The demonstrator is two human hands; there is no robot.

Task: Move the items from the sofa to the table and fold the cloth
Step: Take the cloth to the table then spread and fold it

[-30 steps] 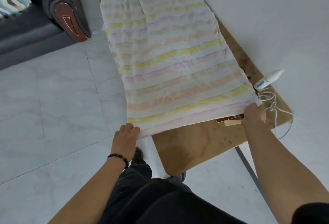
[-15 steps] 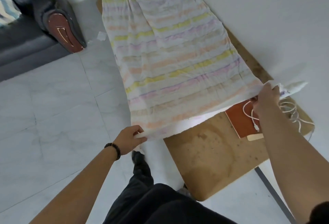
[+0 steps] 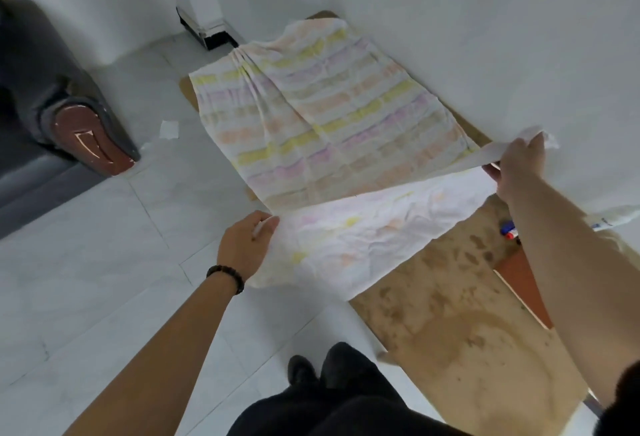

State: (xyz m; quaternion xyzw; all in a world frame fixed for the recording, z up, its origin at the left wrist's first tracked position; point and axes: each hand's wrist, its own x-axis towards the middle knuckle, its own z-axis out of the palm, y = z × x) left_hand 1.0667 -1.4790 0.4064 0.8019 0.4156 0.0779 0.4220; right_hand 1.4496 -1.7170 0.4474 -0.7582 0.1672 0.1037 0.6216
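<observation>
Both hands pinch the striped cloth (image 3: pixel 322 124): left hand (image 3: pixel 244 245) and right hand (image 3: pixel 517 167) lift its near edge.

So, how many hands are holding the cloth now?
2. The left hand pinches the near left corner of the cloth, beside the table. The right hand lifts the near right corner, by the wall.

- One striped cloth (image 3: pixel 322 124)
- One wooden tabletop (image 3: pixel 460 325)
- Two hands: left hand (image 3: pixel 244 245), right hand (image 3: pixel 517 165)
- One reddish-brown book (image 3: pixel 519 280)
- One sofa (image 3: pixel 45 117), far left
- One paper scrap (image 3: pixel 169 129) on the floor
</observation>
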